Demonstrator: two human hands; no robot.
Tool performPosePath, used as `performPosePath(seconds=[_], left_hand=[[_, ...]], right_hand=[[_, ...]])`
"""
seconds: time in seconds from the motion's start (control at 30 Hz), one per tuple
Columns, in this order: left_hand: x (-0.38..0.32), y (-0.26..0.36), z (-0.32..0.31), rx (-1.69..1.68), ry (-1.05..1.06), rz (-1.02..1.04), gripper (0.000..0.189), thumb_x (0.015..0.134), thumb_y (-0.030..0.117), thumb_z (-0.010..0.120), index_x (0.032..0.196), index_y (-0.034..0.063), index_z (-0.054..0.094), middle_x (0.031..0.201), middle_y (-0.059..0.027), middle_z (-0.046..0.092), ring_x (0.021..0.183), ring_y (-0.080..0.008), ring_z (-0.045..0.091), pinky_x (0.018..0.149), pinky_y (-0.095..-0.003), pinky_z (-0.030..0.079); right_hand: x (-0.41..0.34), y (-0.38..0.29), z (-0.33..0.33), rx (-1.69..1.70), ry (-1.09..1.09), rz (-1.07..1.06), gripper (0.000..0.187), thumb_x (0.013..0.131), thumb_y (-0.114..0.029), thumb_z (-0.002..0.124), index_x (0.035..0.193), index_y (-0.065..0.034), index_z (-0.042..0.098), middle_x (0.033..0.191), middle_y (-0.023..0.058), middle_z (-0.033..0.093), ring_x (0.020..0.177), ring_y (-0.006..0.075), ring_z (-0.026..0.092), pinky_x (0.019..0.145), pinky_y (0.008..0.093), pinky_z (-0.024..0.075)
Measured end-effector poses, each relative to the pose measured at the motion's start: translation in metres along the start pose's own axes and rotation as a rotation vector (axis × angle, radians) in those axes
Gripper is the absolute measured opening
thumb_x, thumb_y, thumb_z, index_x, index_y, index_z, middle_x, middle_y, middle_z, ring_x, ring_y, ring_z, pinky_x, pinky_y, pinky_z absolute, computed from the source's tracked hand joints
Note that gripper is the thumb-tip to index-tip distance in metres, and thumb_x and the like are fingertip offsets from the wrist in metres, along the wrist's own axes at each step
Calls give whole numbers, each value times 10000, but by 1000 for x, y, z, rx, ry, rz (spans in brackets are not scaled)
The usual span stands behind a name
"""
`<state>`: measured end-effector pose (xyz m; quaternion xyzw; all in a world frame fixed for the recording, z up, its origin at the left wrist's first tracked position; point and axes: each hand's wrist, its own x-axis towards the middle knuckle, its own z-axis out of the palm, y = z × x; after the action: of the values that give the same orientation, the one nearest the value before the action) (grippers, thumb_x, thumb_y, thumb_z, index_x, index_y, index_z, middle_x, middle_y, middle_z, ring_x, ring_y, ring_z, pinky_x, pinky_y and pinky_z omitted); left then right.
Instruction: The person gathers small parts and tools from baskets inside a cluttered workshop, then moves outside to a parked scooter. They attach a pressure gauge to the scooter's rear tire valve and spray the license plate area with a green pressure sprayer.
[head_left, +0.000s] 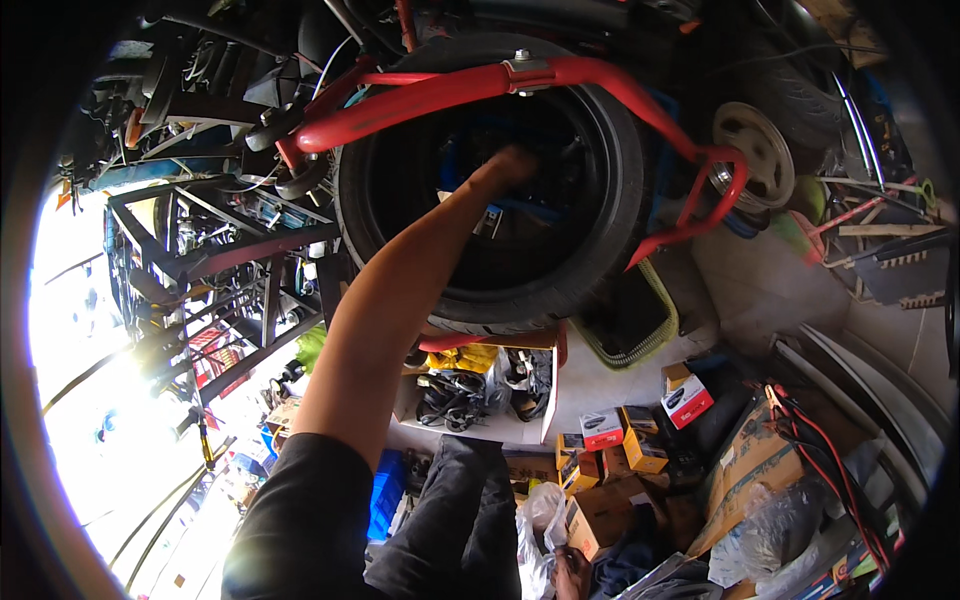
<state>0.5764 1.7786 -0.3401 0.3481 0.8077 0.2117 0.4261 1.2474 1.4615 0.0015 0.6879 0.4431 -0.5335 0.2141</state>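
My left arm reaches up and across into the opening of a black rubber tire (626, 187). The blurred left hand (514, 166) is inside the ring, over dark and blue things; its fingers and whatever it may touch are not clear. A red tubular metal frame (405, 112) with a bolt passes across the tire's upper part. Low in the picture, my right hand (571, 574) is partly cut off by the lower edge, beside a clear plastic bag (541, 517) and a cardboard box (600, 521). Whether it grips the bag cannot be told.
A carton (551, 390) of black cables and a green plastic basket (660, 330) lie below the tire. Several small boxes (645, 448) are stacked near the right hand. A wheel rim (757, 154) stands at right; a metal rack (255, 247) is at left.
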Motion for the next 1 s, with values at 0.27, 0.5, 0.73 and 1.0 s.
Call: performPosePath(seconds=[0.27,0.5,0.73,1.0], left_hand=[[-150,80,-42,-351,474,190,269,1006,224,623,1102,40,795,998,-210,782,951,-332,779,781,-392,593],[-439,98,-7,-686,595,-10,241,1038,148,543,1067,-23,710,896,-186,741,796,-266,716,755,-394,554],[-738,-157,199,-412,248,-1053,239,905,177,660,742,26,747,721,-114,738,618,-285,706,623,-448,583],[-893,-198,141,-730,503,-1317,205,954,183,667,903,14,770,848,-128,773,702,-265,750,634,-384,606]], right_hand=[[17,-76,-9,705,8,17,86,1041,-110,636,1066,-37,674,950,45,700,845,146,672,750,302,570],[-2,-190,-19,832,-282,-511,208,1000,79,593,1186,20,664,1112,121,726,991,227,721,915,361,604],[-81,-230,0,624,-574,-445,228,996,107,587,1207,39,640,1111,145,728,1030,264,739,970,389,616],[-161,-279,45,122,-740,-579,174,1022,101,542,1155,45,639,1116,171,745,1017,251,761,919,331,633]])
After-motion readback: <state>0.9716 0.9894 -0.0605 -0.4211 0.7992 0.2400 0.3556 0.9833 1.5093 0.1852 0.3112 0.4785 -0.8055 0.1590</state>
